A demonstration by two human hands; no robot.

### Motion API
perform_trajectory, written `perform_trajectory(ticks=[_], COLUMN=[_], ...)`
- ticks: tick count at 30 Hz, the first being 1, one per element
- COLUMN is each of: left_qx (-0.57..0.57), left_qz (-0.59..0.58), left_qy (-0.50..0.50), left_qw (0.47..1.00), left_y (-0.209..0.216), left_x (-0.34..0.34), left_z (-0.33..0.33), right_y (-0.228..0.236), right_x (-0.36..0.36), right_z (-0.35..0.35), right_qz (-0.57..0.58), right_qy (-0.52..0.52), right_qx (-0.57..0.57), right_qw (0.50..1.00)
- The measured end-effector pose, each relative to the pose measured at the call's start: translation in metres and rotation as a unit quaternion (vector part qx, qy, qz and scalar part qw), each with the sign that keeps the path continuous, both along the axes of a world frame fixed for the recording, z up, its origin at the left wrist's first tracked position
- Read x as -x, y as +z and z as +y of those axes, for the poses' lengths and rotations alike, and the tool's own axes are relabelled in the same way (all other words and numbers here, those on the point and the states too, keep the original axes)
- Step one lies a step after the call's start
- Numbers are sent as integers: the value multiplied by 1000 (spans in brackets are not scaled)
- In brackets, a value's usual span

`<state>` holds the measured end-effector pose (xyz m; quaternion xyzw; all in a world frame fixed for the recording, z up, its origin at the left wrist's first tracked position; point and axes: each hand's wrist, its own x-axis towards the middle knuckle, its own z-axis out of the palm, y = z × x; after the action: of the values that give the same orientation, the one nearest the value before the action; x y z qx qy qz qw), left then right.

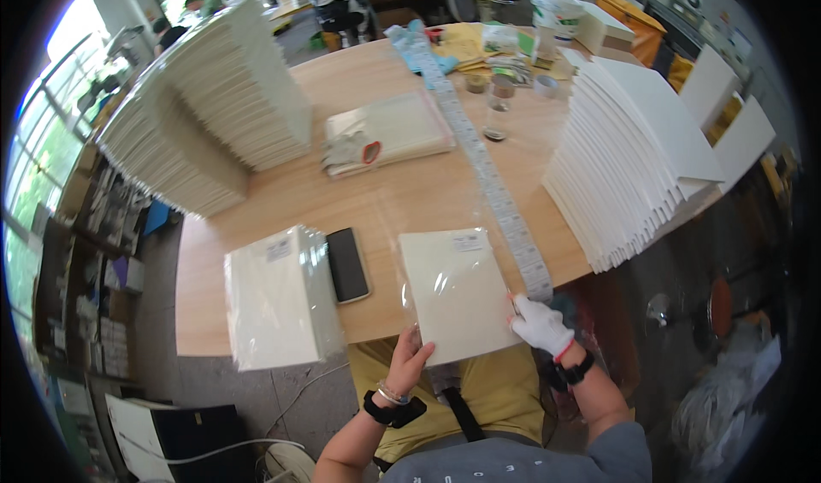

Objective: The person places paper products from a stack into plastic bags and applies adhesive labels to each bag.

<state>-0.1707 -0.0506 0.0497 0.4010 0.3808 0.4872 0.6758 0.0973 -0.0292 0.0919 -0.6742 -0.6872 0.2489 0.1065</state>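
A flat cream-white packet (459,291) in clear plastic film lies at the table's front edge, its near end over my lap. A small printed label (468,243) sits near its far edge. My left hand (409,360), bare, grips the near left corner with the thumb on top. My right hand (540,322), in a white glove with bare fingertips, is closed at the packet's right edge; its inner fingers are partly hidden. To the left lies a stack of similar wrapped packets (278,299), beside a dark phone (348,265). A long strip of labels (492,179) runs up the table past my right hand.
Tall stacks of white folded sheets stand left (256,90) and right (616,158) on the table (342,214). Clear plastic bags (402,128), a red-handled tool (371,152), tape rolls (501,87) and a white bucket (556,13) lie farther back. Other people are in the background.
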Motion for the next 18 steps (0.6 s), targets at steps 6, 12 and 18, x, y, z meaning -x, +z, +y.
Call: perform_trajectory(ticks=[6, 12, 18], left_qx=[-76, -143, -98], left_qz=[145, 367, 466], left_qy=[59, 227, 188], left_qw=[985, 891, 859], left_y=[78, 113, 34], left_x=[107, 262, 335], left_z=[-6, 5, 5], right_y=[21, 28, 15], right_x=[86, 246, 293], right_z=[10, 64, 63], right_qz=[352, 482, 289], right_qy=[80, 222, 295], right_qx=[-103, -168, -119], right_qw=[927, 831, 903])
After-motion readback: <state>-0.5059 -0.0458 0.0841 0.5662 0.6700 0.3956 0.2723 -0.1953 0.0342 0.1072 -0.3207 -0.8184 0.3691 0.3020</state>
